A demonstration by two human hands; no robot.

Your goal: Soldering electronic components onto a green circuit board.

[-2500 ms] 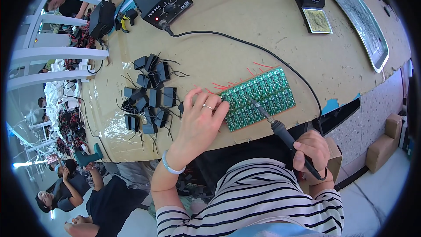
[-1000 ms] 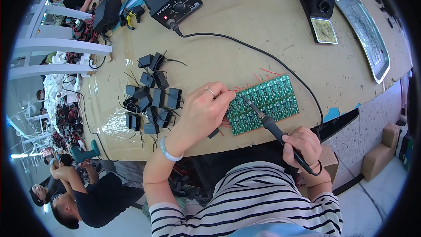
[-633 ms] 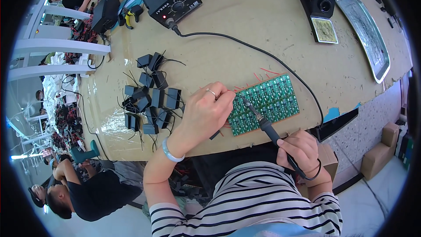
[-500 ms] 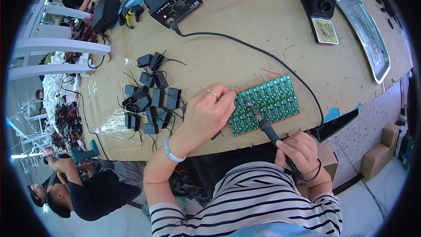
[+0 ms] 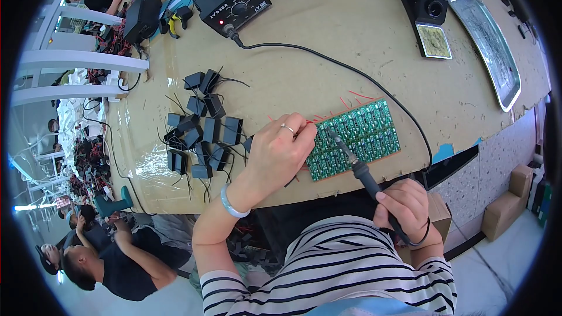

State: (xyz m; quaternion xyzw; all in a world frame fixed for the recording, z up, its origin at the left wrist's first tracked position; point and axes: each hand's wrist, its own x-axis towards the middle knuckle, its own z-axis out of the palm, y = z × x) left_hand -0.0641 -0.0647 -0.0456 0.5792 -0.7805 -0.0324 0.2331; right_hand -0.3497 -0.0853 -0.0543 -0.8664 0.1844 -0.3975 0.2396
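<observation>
A green circuit board panel (image 5: 366, 134) lies at the front of the table, with short red wires standing out along its far edge. My right hand (image 5: 404, 208) is closed round the dark handle of a soldering iron (image 5: 367, 177). The iron's metal tip points at the upper left part of the panel; whether it touches cannot be told. At the panel's left edge, my left hand (image 5: 281, 149) is closed in a pinch near a bit of red wire. What lies between its fingertips is mostly hidden.
Several black box-shaped parts with wire leads (image 5: 202, 134) lie left of my left hand. A soldering station (image 5: 231, 0) stands at the back, its cable (image 5: 351, 67) curving round the panel. An iron stand with a sponge (image 5: 433, 41) and a metal tray (image 5: 486, 47) are at far right.
The soldering iron has shifted slightly right and down, its tip moving a little along the panel. My left hand has barely moved. A co-worker at lower left has moved an arm.
</observation>
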